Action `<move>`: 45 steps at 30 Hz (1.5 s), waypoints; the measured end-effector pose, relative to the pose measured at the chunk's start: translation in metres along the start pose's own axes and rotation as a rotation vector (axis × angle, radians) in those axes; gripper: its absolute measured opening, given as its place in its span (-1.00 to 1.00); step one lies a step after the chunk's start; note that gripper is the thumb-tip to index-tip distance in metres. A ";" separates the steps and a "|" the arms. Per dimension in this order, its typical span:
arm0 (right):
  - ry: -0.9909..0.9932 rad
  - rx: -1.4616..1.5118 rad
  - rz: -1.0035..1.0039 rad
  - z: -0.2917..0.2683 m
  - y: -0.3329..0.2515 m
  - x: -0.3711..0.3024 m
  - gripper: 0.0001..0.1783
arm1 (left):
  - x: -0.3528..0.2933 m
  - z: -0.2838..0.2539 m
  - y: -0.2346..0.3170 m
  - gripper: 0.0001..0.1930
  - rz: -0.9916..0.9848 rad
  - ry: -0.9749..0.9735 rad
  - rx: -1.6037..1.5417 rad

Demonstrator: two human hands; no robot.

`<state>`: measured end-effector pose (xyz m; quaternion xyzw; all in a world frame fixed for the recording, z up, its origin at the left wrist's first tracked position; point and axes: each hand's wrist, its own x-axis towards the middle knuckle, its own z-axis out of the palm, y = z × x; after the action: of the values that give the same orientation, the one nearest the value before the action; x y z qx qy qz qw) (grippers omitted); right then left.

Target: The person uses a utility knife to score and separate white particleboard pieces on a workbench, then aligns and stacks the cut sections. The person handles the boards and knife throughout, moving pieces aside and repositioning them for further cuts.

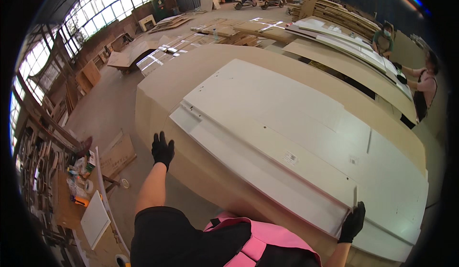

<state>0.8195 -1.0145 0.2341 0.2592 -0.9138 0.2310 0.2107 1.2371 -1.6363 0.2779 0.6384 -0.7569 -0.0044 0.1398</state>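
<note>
White panels (287,119) with small drilled holes lie stacked in front of me on a large brown cardboard sheet (201,61). Along the near side, a lower white panel (248,164) sticks out from under the upper one. My left hand (163,151), in a black glove, hangs over the near left part of the cardboard with its fingers spread and nothing in them. At the near right edge of the stack, my right hand (353,223), also gloved, has its fingers curled over a white panel. Its fingertips lie beside a narrow dark slot.
On the left stands a bench (64,205) with tape rolls, an orange-handled tool and a small white board (95,219). Two co-workers (384,41) handle another panel stack (344,40) at the far right. Taped cartons (177,52) and wood piles (334,16) lie farther back.
</note>
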 end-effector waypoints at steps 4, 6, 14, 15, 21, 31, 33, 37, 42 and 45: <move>-0.014 0.134 0.082 0.003 -0.068 0.028 -0.60 | 0.111 0.031 0.000 -0.30 0.099 0.101 -0.175; -0.077 0.192 0.173 0.020 -0.129 0.050 -0.59 | 0.188 0.053 0.013 -0.31 0.220 0.124 -0.400; -0.424 1.017 0.721 0.131 -0.365 0.120 -0.72 | 0.377 0.117 0.166 -0.43 0.730 -0.106 -0.615; -0.436 0.997 0.782 0.137 -0.373 0.126 -0.73 | 0.387 0.119 0.193 -0.47 0.810 -0.097 -0.626; -0.247 0.931 0.966 0.144 -0.377 0.134 -0.76 | 0.417 0.146 0.349 -0.51 1.166 -0.233 -0.540; -0.162 0.791 1.214 0.142 -0.380 0.146 -0.82 | 0.419 0.189 0.484 -0.46 1.140 -0.585 -0.260; -0.131 0.769 1.237 0.143 -0.382 0.147 -0.89 | 0.422 0.188 0.484 -0.44 1.196 -0.587 -0.258; -0.083 0.772 1.250 0.145 -0.382 0.146 -0.89 | 0.424 0.186 0.477 -0.43 1.229 -0.547 -0.296; -0.071 0.710 1.224 0.147 -0.375 0.143 -0.90 | 0.422 0.189 0.474 -0.54 1.233 -0.477 -0.411; -0.070 0.706 1.211 0.146 -0.372 0.143 -0.89 | 0.424 0.190 0.471 -0.58 1.277 -0.451 -0.584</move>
<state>0.8818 -1.4287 0.3053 -0.2353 -0.7738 0.5824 -0.0813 0.6793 -1.9925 0.2698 -0.0063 -0.9595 -0.2547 0.1206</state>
